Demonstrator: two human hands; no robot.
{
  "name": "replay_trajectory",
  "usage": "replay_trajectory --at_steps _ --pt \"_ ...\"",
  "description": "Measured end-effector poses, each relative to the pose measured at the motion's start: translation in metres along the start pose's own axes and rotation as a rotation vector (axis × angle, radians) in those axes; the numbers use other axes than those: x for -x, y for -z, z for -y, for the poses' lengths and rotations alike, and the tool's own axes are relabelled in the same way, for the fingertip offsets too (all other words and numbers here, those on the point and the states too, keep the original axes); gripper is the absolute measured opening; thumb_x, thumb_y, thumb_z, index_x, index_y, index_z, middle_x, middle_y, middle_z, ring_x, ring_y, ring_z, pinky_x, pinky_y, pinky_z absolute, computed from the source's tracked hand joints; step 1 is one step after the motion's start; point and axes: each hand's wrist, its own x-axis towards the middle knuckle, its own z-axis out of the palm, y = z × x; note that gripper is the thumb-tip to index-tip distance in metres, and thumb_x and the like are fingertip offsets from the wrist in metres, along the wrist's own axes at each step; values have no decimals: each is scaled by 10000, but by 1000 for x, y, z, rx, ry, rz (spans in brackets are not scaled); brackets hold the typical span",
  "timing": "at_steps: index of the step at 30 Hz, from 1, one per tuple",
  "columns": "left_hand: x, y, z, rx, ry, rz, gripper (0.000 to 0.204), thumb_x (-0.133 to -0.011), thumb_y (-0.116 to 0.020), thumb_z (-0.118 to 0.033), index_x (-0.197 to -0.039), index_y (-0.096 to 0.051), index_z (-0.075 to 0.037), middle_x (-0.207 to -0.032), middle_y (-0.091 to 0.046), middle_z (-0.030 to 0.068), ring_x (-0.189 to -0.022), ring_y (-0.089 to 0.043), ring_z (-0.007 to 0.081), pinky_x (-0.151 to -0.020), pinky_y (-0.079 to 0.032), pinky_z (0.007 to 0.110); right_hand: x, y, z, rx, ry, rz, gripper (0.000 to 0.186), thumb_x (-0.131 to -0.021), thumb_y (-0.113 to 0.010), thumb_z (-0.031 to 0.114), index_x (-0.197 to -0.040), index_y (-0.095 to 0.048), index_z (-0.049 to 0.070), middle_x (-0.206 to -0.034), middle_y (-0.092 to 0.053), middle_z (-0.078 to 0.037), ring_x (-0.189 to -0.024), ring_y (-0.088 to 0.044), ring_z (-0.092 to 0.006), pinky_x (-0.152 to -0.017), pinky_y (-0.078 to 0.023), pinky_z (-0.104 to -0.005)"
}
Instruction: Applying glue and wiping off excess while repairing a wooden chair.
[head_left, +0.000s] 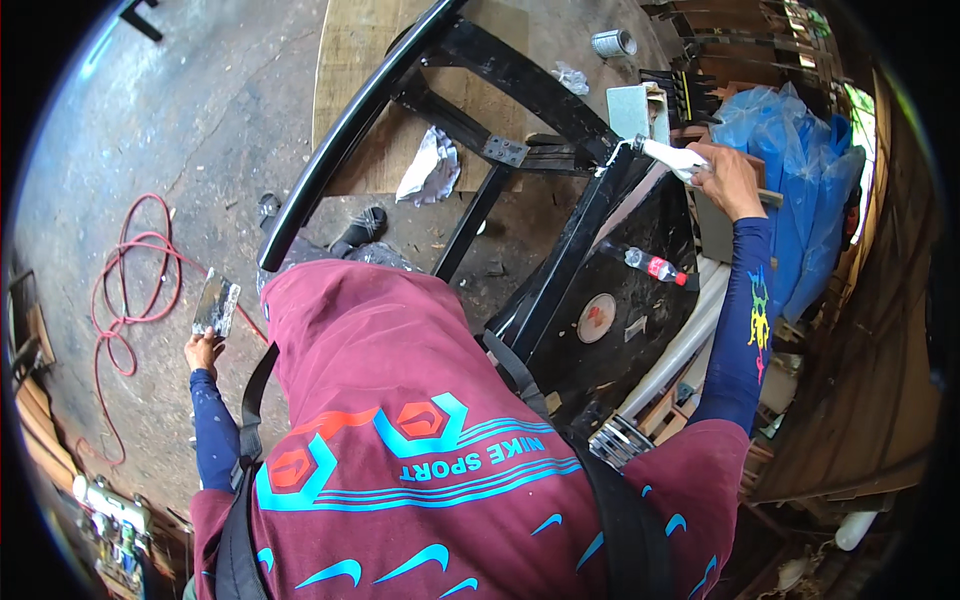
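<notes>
In my right hand (731,182) is a white squeeze bottle (675,158), held almost level with my fingers wrapped round its base. Its nozzle is at a corner joint of the black wooden frame (510,85), where a thin white streak runs along the edge. My left hand (204,350), out to the left, pinches the lower edge of a flat, grey, white-smeared rectangular plate (216,304) and is apart from the frame. A metal bracket (505,151) is fixed to a crosspiece of the frame.
A crumpled white sheet (430,168) lies on a board under the frame. A drink bottle (655,266) and a round lid (597,318) rest on a black panel. A red hose (130,243) coils on the floor. Blue plastic-wrapped material (800,190) and an open can (613,43) are at right.
</notes>
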Motion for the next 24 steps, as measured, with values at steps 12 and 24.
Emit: replay_trajectory --at_steps 12,24 --pt "36 22 -140 -57 -305 -49 235 -941 -708 -212 -1033 -613 -18 -916 -720 127 -813 -724 232 -683 -607 359 43 -88 -8 -490 -178 -331 479 -782 -764 125 -1253 -687 159 -1091 -701 -211 -1031 -667 -392 -890 -520 -442" --pt "59 20 -162 -88 -343 -23 208 -936 -710 -187 -1057 -641 -33 -927 -683 83 -792 -704 216 -641 -602 361 55 -87 0 -518 -191 -298 484 -805 -753 96 -1278 -681 167 -1116 -706 -208 -1023 -683 -381 -927 -522 -446"
